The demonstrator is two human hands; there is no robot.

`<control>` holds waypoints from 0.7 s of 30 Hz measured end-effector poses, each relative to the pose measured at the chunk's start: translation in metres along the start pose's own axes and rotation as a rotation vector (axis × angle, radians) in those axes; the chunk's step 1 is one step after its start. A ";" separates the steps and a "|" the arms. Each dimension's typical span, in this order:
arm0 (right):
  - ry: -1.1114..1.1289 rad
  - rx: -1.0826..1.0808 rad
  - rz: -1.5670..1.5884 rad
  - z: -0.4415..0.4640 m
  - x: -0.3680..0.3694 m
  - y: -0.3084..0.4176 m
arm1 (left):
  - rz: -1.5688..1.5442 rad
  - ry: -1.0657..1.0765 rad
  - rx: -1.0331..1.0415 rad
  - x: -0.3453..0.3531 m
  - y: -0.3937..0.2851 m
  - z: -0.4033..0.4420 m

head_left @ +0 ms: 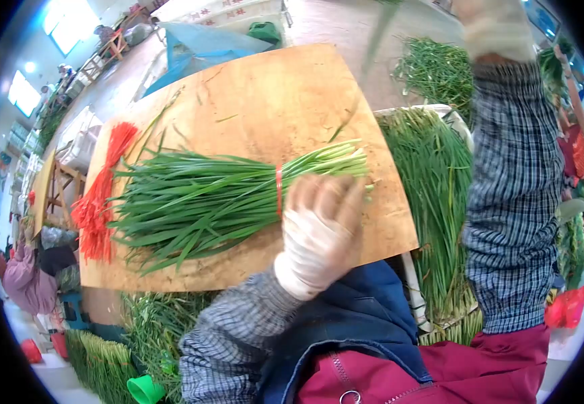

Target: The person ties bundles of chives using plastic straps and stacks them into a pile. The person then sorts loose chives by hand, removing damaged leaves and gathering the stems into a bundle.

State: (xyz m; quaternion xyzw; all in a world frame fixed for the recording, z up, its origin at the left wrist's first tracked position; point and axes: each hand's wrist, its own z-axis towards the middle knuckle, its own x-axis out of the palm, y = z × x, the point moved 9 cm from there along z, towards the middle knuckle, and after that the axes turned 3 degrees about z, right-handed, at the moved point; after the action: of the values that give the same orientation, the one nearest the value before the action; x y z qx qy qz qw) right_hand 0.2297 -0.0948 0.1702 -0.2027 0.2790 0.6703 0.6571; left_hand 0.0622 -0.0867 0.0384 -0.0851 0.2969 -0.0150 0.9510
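Observation:
A bundle of garlic chives (204, 192) lies across the wooden board, leaves to the left and pale stem ends to the right. A red tie (279, 188) circles it near the stems. My left hand (322, 215), in a whitish glove, is closed over the stem part just right of the tie. My right hand (497, 27), also gloved, is raised at the top edge; its fingers are cut off or blurred. A blurred green strand (379, 34) shows left of it. Red ties (103, 195) lie in a bunch at the board's left side.
The wooden board (272, 87) has a few loose leaves on it. Right of it stands a white-rimmed container of chives (430, 195). A pile of loose greens (436, 71) lies on the floor beyond. Blue plastic sheeting (201, 50) is behind the board, and a green cup (145, 389) at lower left.

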 end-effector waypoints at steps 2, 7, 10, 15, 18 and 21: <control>0.265 -0.276 0.355 -0.013 0.050 0.130 | -0.040 0.003 0.041 -0.001 -0.018 -0.016; 0.779 -0.659 0.959 -0.036 0.080 0.353 | 0.017 0.067 -0.044 -0.020 -0.029 -0.031; 0.901 -0.704 1.053 -0.032 0.080 0.407 | 0.063 0.114 -0.163 -0.038 -0.008 -0.034; 0.720 -0.415 1.253 0.013 0.082 0.333 | 0.232 0.500 -0.332 -0.011 0.026 -0.041; 0.341 -0.165 1.451 0.030 0.078 0.221 | 0.317 0.572 -0.310 0.004 0.053 -0.048; 0.294 0.308 1.327 0.002 0.064 0.127 | 0.461 0.445 -0.206 0.003 0.089 -0.056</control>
State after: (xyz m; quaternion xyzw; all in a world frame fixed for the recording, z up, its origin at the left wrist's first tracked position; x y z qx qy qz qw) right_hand 0.1003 -0.0421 0.1452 0.0176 0.5219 0.8485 0.0855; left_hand 0.0310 -0.0076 -0.0233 -0.1059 0.5086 0.2124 0.8276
